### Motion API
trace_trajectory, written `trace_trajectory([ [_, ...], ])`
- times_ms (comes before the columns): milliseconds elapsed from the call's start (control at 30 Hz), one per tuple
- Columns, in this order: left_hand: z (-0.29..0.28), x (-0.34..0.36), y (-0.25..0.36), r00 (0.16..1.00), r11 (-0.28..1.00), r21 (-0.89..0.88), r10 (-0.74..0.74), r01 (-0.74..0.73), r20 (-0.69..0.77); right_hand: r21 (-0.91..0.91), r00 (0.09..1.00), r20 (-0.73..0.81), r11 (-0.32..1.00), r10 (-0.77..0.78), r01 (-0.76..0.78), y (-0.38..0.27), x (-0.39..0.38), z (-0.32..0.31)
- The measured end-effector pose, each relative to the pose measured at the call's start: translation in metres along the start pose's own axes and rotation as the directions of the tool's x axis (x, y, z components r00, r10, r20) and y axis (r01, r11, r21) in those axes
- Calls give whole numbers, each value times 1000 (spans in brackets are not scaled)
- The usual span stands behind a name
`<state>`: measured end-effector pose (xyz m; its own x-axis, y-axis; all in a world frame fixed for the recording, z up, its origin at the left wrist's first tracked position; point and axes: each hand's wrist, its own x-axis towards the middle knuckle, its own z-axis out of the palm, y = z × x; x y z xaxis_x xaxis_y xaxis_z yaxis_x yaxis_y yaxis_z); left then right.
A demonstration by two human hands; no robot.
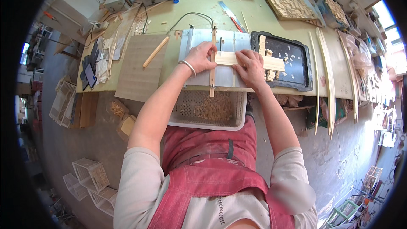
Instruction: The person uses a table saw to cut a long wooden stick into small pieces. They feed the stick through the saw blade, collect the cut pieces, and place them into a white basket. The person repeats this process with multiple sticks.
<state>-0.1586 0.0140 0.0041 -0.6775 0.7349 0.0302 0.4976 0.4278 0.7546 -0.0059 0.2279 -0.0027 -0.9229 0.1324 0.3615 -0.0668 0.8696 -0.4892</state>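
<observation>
A flat row of pale wooden strips lies crosswise on a light metal plate. My left hand, with a bangle at the wrist, has its thumb and forefinger closed at the strips' left end, over a narrow wooden bar that runs front to back across the plate. What its fingertips touch beneath is partly hidden. My right hand is closed over the strips from above, near the plate's right side. Past it, the strips' right ends reach over a black tray that holds small cut wood pieces.
Below the table edge sits a white perforated crate with small wood pieces. A brown board bearing a wooden stick lies left. Long strips overhang the edge at right. A ruler lies behind the plate.
</observation>
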Motion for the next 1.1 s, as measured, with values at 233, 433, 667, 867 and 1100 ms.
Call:
trace_trajectory([
  [233,-5,15,-2,999,999,13,-36,35,20,7,999,33,999,33,-33,3,14,-2],
  [433,-7,28,-9,998,998,20,-56,56,29,-2,999,25,999,41,-41,7,24,1],
  [667,-9,-4,12,994,954,294,21,-52,107,-8,1000,-18,1000,16,-16,8,2,2],
  [867,-16,-34,23,925,999,-52,33,-15,379,13,998,55,1000,-1,0,-14,-43,-17],
  [1100,-6,-42,21,983,998,-27,-48,53,179,20,999,8,999,-43,43,-35,-54,-4],
])
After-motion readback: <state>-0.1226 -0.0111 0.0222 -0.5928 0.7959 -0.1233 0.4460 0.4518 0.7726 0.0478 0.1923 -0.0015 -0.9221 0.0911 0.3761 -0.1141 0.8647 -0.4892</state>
